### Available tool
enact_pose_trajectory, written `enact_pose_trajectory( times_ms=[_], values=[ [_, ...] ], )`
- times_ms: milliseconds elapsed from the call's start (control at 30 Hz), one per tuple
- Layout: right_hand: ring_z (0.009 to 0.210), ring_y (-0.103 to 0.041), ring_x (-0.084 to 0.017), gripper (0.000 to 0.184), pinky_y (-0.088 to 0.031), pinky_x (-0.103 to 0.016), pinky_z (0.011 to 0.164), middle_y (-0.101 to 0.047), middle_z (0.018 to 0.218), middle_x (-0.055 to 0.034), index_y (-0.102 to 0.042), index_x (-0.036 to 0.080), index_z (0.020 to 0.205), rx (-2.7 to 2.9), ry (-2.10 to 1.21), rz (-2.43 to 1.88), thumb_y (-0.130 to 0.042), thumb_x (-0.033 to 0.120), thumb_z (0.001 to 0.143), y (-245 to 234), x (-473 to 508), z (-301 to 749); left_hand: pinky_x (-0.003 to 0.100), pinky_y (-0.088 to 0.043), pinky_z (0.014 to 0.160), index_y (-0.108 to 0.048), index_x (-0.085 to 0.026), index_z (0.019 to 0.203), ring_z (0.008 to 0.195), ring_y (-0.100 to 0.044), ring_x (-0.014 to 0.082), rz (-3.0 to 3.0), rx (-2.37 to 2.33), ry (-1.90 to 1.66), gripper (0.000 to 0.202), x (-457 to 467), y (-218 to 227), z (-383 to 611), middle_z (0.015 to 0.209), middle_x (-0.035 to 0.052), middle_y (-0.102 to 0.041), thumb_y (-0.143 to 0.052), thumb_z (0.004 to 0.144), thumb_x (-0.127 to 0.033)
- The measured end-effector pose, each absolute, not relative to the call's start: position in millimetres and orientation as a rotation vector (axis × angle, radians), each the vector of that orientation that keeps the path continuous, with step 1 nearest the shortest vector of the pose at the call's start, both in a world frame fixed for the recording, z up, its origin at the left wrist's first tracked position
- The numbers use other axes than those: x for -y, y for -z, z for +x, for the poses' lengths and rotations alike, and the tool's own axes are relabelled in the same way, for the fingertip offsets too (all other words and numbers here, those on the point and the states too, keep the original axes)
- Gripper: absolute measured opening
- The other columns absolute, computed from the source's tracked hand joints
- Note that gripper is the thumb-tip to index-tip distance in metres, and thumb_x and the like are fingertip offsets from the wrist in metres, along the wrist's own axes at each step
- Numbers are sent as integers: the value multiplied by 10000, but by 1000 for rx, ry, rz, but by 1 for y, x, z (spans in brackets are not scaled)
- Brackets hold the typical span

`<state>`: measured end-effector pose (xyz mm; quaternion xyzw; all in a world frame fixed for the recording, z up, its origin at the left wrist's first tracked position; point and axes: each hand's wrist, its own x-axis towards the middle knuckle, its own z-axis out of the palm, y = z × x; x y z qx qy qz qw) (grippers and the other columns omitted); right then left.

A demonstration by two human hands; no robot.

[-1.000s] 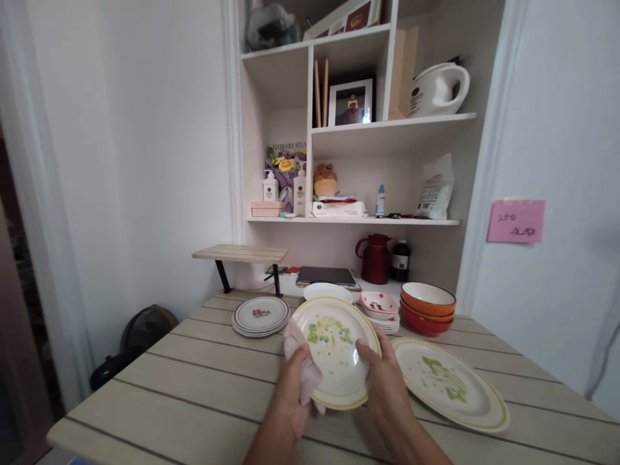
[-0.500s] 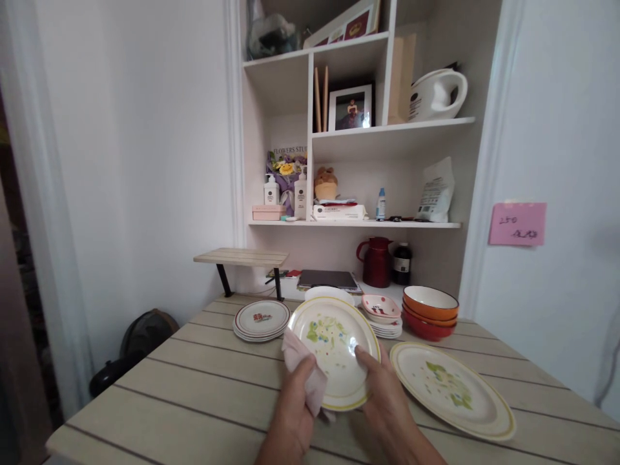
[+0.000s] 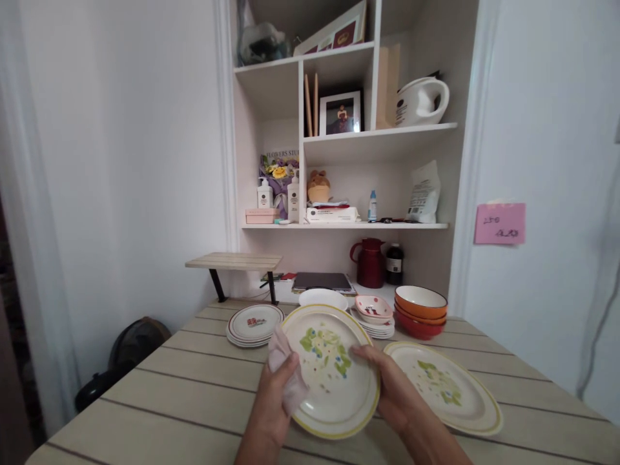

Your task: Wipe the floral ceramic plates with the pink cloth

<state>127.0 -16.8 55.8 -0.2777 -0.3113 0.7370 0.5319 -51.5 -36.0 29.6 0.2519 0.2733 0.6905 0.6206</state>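
Between my hands, a round cream plate (image 3: 334, 394) with a yellow rim and a green floral print is tilted up toward me above the table. My left hand (image 3: 274, 395) pinches a pale pink cloth (image 3: 292, 391) against the plate's left edge, thumb on the front. On the right edge, my right hand (image 3: 392, 384) grips the plate with its thumb over the rim; the other fingers are behind it. A larger oval plate (image 3: 411, 371) of the same pattern lies on the table beside my right forearm, which covers part of it.
On the slatted table (image 3: 194, 381) stand small stacked plates (image 3: 255, 323), a white plate (image 3: 323, 298), small pink-patterned bowls (image 3: 374, 309) on more plates, and stacked orange and red bowls (image 3: 420, 312). A small raised stand (image 3: 233, 261) and a red jug (image 3: 371, 263) are behind.
Both hands have brought the round plate slightly lower and turned it, so its print sits at a different angle. The view has shifted a little. The cloth stays at the left edge.
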Motion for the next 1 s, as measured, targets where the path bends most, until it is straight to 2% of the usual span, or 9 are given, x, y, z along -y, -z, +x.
enact_pose_trajectory(
  times_ms=[133,200,433,667,800,1000],
  values=[
    [812,-714,-276,810,-531,-472,796,-739,1041,-79,-382,298,1408,841,-1836,-544,-686,164,670,-63,17,143,429,-496,931,-628,-109,1167,979,-682,326,676,-662,-1501,591,39,-27,-50,1033,179,-735,-815,620,-229],
    [816,-715,-264,815,-524,-472,816,-739,1039,-66,-365,324,1415,856,-1861,-558,-683,163,682,-64,16,148,443,-494,923,-658,-84,1099,937,-694,334,716,-713,-1465,531,40,-26,-49,974,191,-744,-816,618,-244],
    [775,-716,-264,748,-542,-453,772,-747,966,-94,-418,249,1376,935,-1907,-578,-628,95,675,-60,13,150,423,-487,923,-683,-91,1033,950,-692,323,767,-834,-1394,442,43,-26,-46,942,179,-752,-797,640,-256],
    [793,-717,-269,653,-529,-464,807,-749,925,-115,-468,194,1319,994,-1876,-580,-709,165,713,-52,10,144,411,-522,866,-681,-94,1035,952,-693,328,726,-840,-1408,464,41,-24,-45,942,181,-752,-813,618,-251],
    [785,-719,-273,692,-537,-447,785,-754,906,-108,-458,185,1326,957,-1828,-594,-720,146,686,-42,2,141,410,-535,838,-672,-90,1056,918,-703,328,697,-811,-1410,499,38,-20,-45,925,180,-755,-818,615,-271],
    [765,-722,-299,849,-552,-443,736,-760,852,-91,-368,204,1393,888,-1739,-655,-754,160,638,-35,-7,137,402,-545,807,-662,-62,1047,866,-714,323,665,-853,-1426,500,27,-10,-47,869,180,-758,-808,625,-287]
  ],
)
